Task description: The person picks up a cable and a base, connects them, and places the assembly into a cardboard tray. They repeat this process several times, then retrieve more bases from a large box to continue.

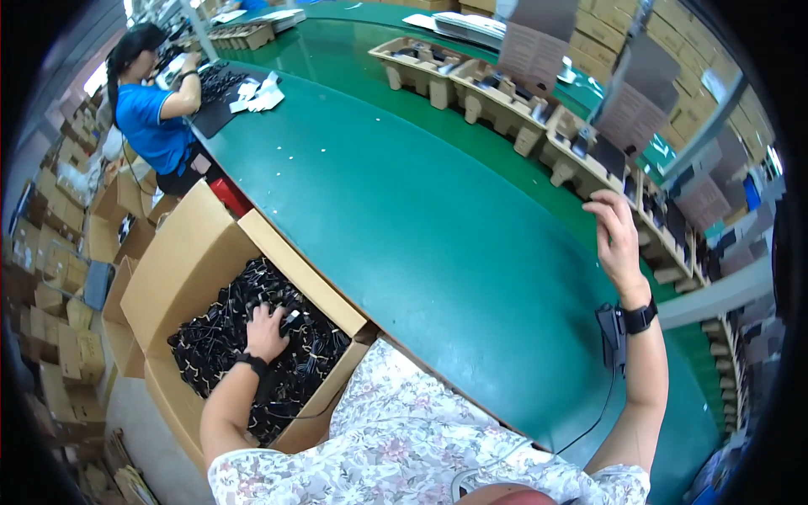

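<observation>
My left hand [266, 333] reaches down into a cardboard box at the lower left. Its fingers are spread over a heap of black cables [220, 335] fastened with light ties. A cable's pale metal plug [292, 318] sits beside the forefinger and thumb; I cannot make out whether they touch it. My right hand [618, 242] is raised over the far right part of the green table, in front of a row of moulded trays. Its fingers are bent and apart, with nothing visible in them. Black bands circle both wrists.
The cardboard box [181, 252] has raised flaps and stands against the green table [404, 227]. Brown pulp trays [501, 109] holding dark items line the far side. A black device [612, 332] with a cord is beside my right forearm. A co-worker [151, 109] in blue works at the upper left.
</observation>
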`<state>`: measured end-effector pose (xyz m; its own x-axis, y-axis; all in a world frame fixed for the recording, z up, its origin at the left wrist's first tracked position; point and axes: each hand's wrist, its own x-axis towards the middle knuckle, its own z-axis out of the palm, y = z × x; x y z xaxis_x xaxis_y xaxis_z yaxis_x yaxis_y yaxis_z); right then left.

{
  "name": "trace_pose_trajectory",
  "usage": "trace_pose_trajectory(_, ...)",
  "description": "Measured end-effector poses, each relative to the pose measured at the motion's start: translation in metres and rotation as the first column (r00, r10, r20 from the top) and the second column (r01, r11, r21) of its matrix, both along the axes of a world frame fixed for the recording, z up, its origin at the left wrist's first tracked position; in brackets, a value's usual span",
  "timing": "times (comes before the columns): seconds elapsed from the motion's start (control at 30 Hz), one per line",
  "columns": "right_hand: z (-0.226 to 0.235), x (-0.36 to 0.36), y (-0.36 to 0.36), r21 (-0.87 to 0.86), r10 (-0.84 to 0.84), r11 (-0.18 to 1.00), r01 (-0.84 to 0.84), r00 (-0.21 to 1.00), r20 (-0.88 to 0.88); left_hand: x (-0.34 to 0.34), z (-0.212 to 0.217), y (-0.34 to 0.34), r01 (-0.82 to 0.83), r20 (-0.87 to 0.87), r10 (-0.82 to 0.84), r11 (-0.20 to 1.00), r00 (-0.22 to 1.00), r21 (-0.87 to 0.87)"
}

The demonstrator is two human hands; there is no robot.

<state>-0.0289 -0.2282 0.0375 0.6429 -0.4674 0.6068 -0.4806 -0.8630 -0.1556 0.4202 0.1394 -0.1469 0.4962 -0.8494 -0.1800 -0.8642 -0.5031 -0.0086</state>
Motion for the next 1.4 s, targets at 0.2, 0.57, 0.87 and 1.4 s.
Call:
trace_pose_trajectory(0.2,-0.006,-0.042,0.015,0.036,-0.021,0.999,0.019,0.999,0.044,-0.007,0.023,0.041,-0.186,-0.021,0.195,0.892,0.981,-0.412)
trace_pose_trajectory(0.57,-0.005,-0.169,0.044,0.272,-0.311,0.933,0.234,0.906,0.288,0.07,0.175,0.028,0.012,0.346,0.31,0.729,0.886,-0.684)
trace_pose_trajectory(0.87,-0.041,-0.172,0.116,0.199,-0.482,0.836,0.511,0.858,-0.181,-0.015,0.311,-0.11,0.458,0.467,-0.077,0.392,0.881,-0.798)
trace_pose_trajectory(1.4,-0.044,-0.133,0.114,0.279,-0.577,0.62,0.733,0.667,-0.471,-0.192,0.163,-0.233,0.887,0.284,-0.869,0.296,0.404,-0.355)
